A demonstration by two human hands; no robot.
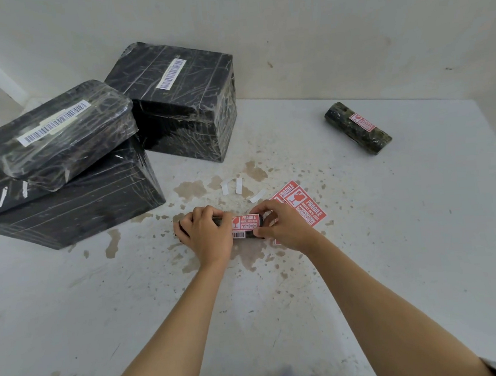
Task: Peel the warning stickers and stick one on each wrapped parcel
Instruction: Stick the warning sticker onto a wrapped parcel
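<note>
A small black wrapped parcel (252, 234) lies on the white table (394, 250) in the middle of the view, with a red FRAGILE sticker (246, 221) on its top. My left hand (207, 234) grips the parcel's left end. My right hand (282, 225) holds its right end, thumb and fingers at the sticker's right edge. A small stack of red FRAGILE stickers (304, 204) lies just right of my hands. At the far right lies a small dark parcel (357, 127) that bears a red sticker.
Three larger black wrapped parcels stand at the back left: a cube-like one (181, 104), a flat one (64, 208) and a rounded one (58, 131) on top of it, each with a barcode label. Several white backing strips (238, 185) lie beyond my hands.
</note>
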